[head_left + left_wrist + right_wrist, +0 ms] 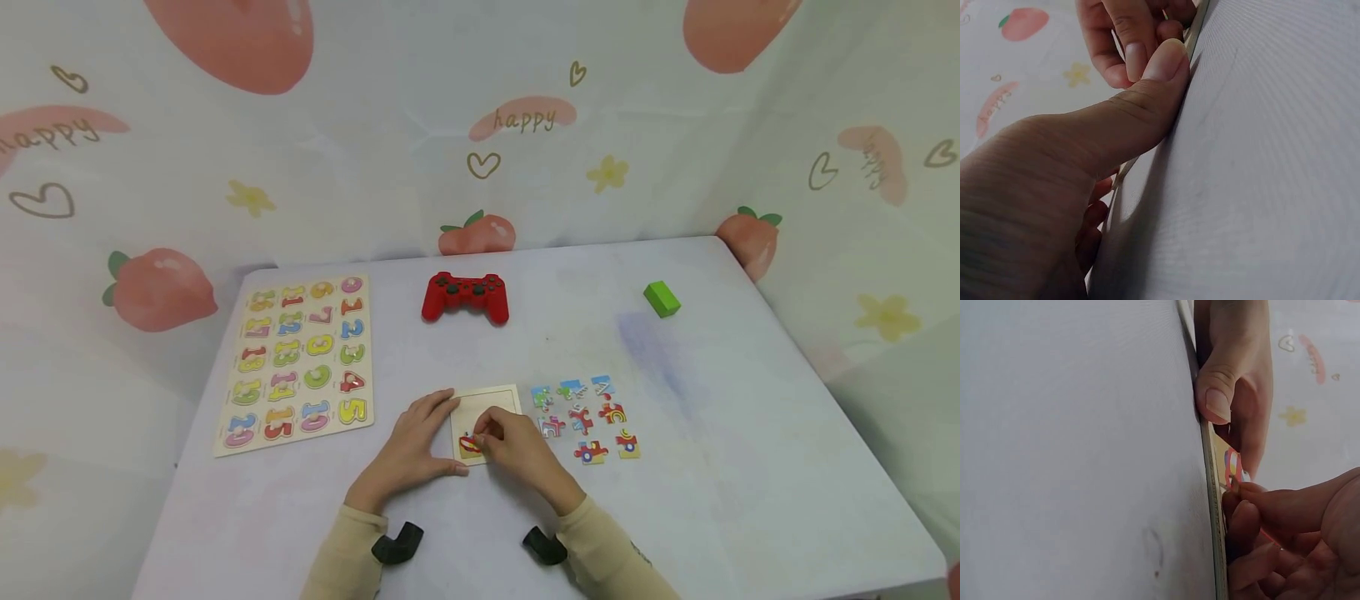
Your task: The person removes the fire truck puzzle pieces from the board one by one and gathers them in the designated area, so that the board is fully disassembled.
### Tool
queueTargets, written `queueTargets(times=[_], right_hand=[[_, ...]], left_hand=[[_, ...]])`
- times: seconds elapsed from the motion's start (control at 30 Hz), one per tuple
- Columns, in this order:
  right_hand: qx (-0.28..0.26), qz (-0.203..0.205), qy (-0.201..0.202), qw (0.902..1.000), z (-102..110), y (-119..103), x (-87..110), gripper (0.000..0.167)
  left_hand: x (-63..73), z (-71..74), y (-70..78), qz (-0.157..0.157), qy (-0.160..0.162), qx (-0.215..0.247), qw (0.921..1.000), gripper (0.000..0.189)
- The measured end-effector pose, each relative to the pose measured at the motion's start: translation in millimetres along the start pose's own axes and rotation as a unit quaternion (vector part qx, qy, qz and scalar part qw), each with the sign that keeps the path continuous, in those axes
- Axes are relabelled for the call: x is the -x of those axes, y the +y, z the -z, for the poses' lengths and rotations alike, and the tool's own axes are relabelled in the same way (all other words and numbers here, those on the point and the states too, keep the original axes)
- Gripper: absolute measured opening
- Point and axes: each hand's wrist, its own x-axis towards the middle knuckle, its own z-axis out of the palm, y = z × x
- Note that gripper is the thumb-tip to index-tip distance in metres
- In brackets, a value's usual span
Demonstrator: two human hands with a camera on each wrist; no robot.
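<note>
A small square wooden puzzle board (471,408) lies on the table in front of me. My left hand (408,442) braces its left side, fingers extended by the upper corner and thumb along the near edge. At the board's lower left is a red and yellow puzzle piece (468,445). My right hand (517,442) reaches over the board from the right. In the right wrist view, its thumb and forefinger pinch the edge of a puzzle piece (1235,485) close over the board. The right fingers hide much of that piece.
Several loose jigsaw pieces (581,419) lie right of the board. A number puzzle board (234,417) is at the left. Beyond the hands lie a red game controller (465,292) and, farther right, a green block (662,298). Patterned cloth (375,167) hangs behind the table.
</note>
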Motion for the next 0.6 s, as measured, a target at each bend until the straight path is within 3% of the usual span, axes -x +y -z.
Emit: queueTargets(times=[0.3,0.6], right_hand=[[-0.020,-0.033,0.015,0.9991,14.5,4.8,1.5,0.005],[-0.005,-0.113,0.059,0.9919,55.0,27.4,18.2,0.006]], left_hand=[[0.5,0.7,1.4,0.004,-0.012,-0.008,0.9999,0.098],[1.2,2.5,4.9,0.038,-0.047,-0.007,0.9982,0.099]])
